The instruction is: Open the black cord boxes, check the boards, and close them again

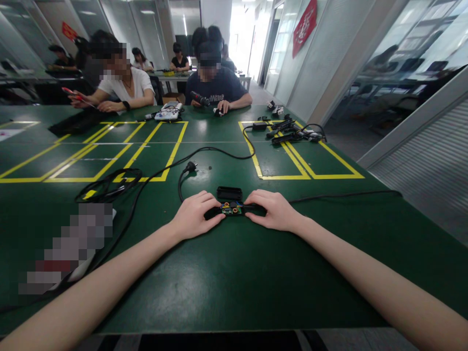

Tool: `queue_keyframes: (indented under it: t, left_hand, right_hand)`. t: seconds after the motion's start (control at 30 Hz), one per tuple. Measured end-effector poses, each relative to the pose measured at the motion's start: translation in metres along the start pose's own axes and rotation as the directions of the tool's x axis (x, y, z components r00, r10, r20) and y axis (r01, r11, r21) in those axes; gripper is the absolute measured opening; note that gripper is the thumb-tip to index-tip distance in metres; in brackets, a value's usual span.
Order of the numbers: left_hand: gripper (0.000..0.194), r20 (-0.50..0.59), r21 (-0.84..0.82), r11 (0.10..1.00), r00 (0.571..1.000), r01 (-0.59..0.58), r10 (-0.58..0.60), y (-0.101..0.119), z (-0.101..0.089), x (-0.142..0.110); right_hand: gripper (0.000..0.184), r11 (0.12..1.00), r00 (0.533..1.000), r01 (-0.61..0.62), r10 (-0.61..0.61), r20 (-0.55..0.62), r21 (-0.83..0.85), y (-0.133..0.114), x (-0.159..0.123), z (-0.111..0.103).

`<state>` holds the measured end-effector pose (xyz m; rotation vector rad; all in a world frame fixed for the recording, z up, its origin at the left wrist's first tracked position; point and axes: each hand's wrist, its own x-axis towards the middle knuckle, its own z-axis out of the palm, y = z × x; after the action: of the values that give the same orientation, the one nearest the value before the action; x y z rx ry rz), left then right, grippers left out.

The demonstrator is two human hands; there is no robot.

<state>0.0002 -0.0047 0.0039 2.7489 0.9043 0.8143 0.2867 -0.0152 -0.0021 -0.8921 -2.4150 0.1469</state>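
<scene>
Just below the middle of the frame, a small opened black plastic casing with an exposed green circuit board and copper-coloured rings (232,209) lies between two bare hands. The left hand (195,214) pinches its left end between thumb and fingers; the right hand (272,210) grips its right end likewise. Just above it sits an oblong, hollow black plastic shell (229,193) on the dark green table (219,282). A black power plug (190,167) lies up and left of the shell, and looped black cable (106,187) is at centre left.
</scene>
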Motion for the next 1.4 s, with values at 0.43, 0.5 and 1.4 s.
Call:
queue_keyframes:
  t: [0.43,0.5,1.4]
  left_hand:
    - [0.02,0.028,0.046,0.999,1.0,0.01,-0.011,0.002,0.001,0.001]
    - [0.026,0.004,0.05,0.998,0.999,0.033,-0.033,0.002,0.002,0.0]
    - [0.032,0.0,0.029,1.0,1.0,-0.011,0.011,0.0,0.003,0.001]
  right_hand:
    - [0.018,0.98,0.981,0.133,-0.11,0.158,-0.146,0.002,0.006,-0.008]
    - [0.019,0.981,0.982,0.145,-0.128,0.136,-0.128,0.001,0.007,-0.009]
    - [0.037,0.79,0.905,-0.313,0.417,-0.089,0.527,-0.003,0.012,0.02]
